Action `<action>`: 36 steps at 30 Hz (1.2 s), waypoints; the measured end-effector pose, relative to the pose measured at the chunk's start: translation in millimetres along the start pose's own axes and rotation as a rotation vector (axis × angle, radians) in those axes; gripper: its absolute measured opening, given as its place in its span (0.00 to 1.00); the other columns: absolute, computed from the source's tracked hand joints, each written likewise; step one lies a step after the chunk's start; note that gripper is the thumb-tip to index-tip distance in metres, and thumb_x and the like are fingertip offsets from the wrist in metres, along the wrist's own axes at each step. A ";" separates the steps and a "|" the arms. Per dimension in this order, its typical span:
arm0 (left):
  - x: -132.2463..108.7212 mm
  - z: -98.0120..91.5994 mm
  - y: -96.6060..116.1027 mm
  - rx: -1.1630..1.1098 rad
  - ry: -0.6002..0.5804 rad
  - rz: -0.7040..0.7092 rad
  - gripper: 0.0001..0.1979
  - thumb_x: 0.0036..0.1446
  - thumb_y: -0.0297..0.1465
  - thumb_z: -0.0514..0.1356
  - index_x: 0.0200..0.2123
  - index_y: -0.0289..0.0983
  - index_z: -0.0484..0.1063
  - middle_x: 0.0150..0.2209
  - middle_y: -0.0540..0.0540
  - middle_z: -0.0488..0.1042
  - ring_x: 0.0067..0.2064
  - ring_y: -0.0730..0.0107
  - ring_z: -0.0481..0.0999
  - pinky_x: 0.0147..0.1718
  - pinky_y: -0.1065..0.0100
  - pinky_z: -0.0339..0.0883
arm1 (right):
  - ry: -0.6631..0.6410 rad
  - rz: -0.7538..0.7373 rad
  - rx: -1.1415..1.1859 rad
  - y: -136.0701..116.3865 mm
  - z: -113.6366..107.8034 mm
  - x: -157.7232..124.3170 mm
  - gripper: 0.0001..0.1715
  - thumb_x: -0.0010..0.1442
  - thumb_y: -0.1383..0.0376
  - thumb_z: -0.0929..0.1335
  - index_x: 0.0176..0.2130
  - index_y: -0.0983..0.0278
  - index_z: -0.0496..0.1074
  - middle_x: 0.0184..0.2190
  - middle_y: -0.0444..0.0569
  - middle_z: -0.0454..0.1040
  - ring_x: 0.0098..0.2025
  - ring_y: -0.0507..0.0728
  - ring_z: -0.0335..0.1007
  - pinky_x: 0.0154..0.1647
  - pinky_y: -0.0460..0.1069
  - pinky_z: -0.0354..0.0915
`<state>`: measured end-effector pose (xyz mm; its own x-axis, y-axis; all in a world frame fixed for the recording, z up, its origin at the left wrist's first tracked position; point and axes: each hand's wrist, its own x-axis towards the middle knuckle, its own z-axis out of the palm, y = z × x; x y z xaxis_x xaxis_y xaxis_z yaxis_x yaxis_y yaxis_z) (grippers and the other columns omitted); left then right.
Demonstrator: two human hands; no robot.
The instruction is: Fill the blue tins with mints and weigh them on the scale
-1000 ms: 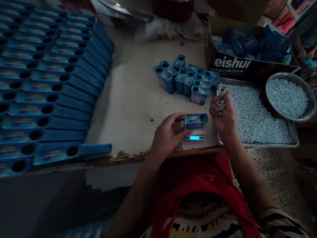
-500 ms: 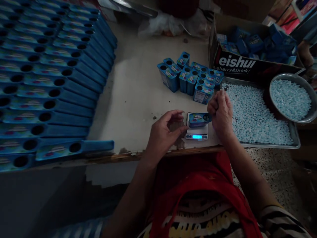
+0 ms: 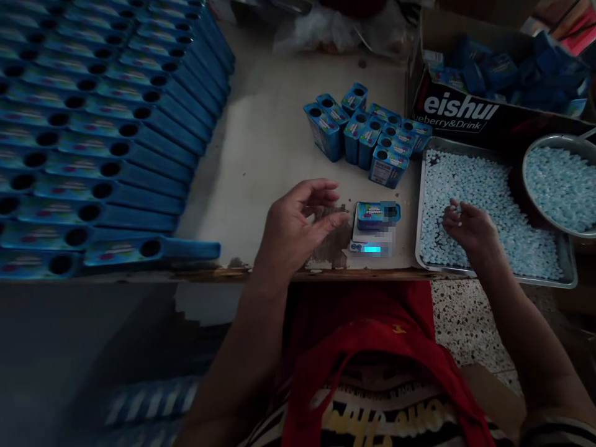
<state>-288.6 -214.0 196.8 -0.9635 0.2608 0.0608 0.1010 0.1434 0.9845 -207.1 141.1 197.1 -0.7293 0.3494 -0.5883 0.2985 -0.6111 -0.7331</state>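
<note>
A small blue tin [image 3: 377,215] lies on a pocket scale [image 3: 372,241] with a lit blue display near the table's front edge. My left hand [image 3: 298,223] hovers just left of the scale, fingers curved and apart, holding nothing. My right hand [image 3: 468,225] rests in the metal tray [image 3: 493,273] of pale blue tablets [image 3: 484,192], fingertips pinched among them. A cluster of upright blue tins [image 3: 367,139] with round holes on top stands behind the scale.
Long rows of blue tins [image 3: 93,136] cover the table's left side. A cardboard box [image 3: 465,115] of blue packs sits at the back right. A round metal bowl [image 3: 559,186] of tablets overlaps the tray. Crumpled plastic [image 3: 326,31] lies at the back.
My right hand has moved from over the tin on the scale to the right, down into the tray of tablets. My left hand stays beside the scale. The view shifted slightly.
</note>
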 end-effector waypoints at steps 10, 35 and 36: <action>-8.9 -2.1 -1.7 0.088 -0.015 -0.059 0.27 0.53 0.39 0.77 0.55 0.41 0.79 0.48 0.43 0.83 0.52 0.58 0.83 0.59 0.53 0.77 | -0.427 -0.102 -0.632 -15.8 56.7 -20.8 0.08 0.58 0.65 0.76 0.38 0.63 0.77 0.23 0.42 0.70 0.22 0.48 0.56 0.22 0.45 0.50; -5.0 -14.3 -24.4 0.101 -0.140 -0.083 0.36 0.50 0.44 0.77 0.62 0.43 0.77 0.51 0.42 0.83 0.55 0.53 0.82 0.63 0.49 0.74 | -0.597 -0.443 -1.398 -15.4 112.8 -38.2 0.28 0.64 0.55 0.76 0.61 0.60 0.84 0.29 0.43 0.79 0.29 0.53 0.65 0.33 0.49 0.60; -4.5 -12.3 -22.1 0.104 -0.147 -0.076 0.36 0.51 0.44 0.77 0.62 0.43 0.77 0.51 0.42 0.83 0.54 0.53 0.82 0.62 0.50 0.74 | -0.605 -0.451 -1.411 -15.2 112.8 -39.7 0.29 0.65 0.56 0.76 0.63 0.60 0.82 0.28 0.42 0.79 0.29 0.53 0.65 0.33 0.49 0.60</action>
<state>-289.6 -230.1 176.7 -0.9233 0.3815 -0.0451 0.0621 0.2639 0.9625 -252.1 56.4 270.1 -0.9343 -0.2179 -0.2821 0.0545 0.6948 -0.7172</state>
